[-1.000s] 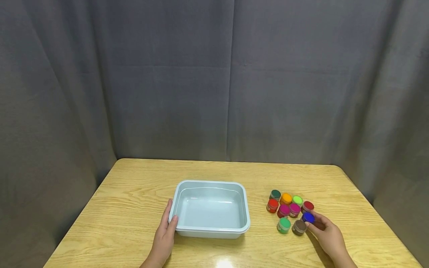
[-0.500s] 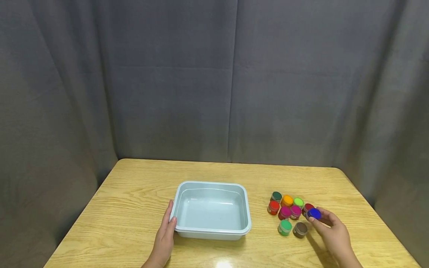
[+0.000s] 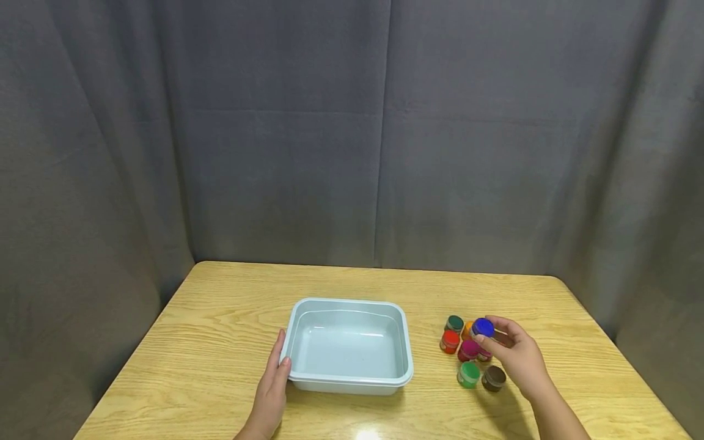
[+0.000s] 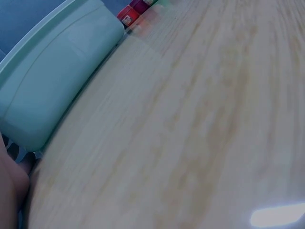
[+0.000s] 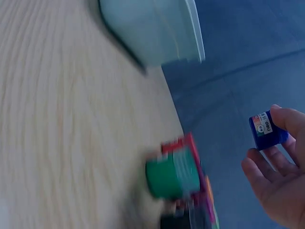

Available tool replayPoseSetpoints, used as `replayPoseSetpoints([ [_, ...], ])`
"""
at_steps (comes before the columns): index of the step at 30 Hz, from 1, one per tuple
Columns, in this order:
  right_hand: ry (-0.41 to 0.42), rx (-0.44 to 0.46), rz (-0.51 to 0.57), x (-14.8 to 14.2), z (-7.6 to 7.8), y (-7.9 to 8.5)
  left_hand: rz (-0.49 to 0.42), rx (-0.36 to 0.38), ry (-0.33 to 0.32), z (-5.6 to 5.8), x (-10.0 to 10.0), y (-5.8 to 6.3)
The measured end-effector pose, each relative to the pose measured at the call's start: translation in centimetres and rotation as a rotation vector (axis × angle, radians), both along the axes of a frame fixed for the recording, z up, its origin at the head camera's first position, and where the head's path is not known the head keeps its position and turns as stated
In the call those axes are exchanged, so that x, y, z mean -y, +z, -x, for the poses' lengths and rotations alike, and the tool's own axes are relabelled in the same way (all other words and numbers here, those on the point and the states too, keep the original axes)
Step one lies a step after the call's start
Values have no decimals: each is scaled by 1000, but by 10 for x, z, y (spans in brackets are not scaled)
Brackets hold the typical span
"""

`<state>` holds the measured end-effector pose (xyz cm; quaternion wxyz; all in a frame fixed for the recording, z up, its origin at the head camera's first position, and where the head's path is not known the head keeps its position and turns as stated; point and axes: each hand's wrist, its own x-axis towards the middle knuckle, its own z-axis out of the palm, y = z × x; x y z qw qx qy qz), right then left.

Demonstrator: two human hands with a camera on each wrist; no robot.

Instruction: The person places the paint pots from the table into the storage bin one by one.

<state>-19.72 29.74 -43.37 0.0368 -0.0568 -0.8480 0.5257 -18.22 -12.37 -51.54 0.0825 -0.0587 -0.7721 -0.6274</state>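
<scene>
My right hand point(image 3: 517, 357) pinches a small paint jar with a blue lid point(image 3: 483, 328) between thumb and fingers. It is raised over the group of jars; in the right wrist view, the blue jar point(image 5: 268, 130) shows a printed label. My left hand point(image 3: 269, 391) rests against the left side of a pale blue plastic tub point(image 3: 352, 387), its fingers straight along the outer wall and its thumb at the near corner. The inside of the tub is bare. The left wrist view shows only part of that hand point(image 4: 13, 186) beside the tub.
Under the raised jar stand red point(image 3: 450, 342), dark green point(image 3: 454, 324), orange point(image 3: 469, 330) and magenta point(image 3: 469, 350) jars, some partly hidden by the right hand. Nearer the front are a green jar point(image 3: 469, 374) and a brown one point(image 3: 494, 379). A grey curtain point(image 3: 286, 183) hangs behind the wooden table point(image 3: 220, 318).
My right hand has lifted the blue-lidded jar from the group's right edge, first slightly right, then left and up over the other jars. My left hand stays at the tub.
</scene>
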Motion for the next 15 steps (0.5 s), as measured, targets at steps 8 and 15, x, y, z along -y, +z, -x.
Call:
replayPoseSetpoints([
  [8, 73, 22, 122, 46, 17, 13, -13, 57, 3, 1, 1, -1],
  [15, 158, -13, 197, 85, 30, 24, -20, 32, -5, 1, -1, 0],
])
